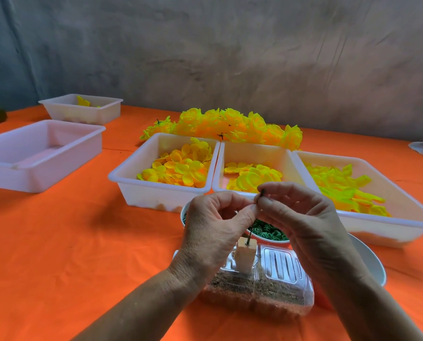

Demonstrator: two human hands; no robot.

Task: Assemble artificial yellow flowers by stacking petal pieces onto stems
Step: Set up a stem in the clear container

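Stem, dark and thin, shows only as a short tip pinched between the fingertips of both hands, raised above the near edge of the bench; the rest is hidden by fingers. Left hand curled, thumb and forefinger closed on the stem; right hand likewise pinching it from the other side. Below them a wooden block with a dark pin upright in it stands on a clear plastic box holding sandy fill. Bowl of green pieces largely covered by the hands. White dish at right mostly hidden by the right forearm. Three white trays of yellow petal pieces sit behind, finished yellow flowers heaped beyond. Bench draped in orange cloth; grey mottled wall behind. No legible writing.
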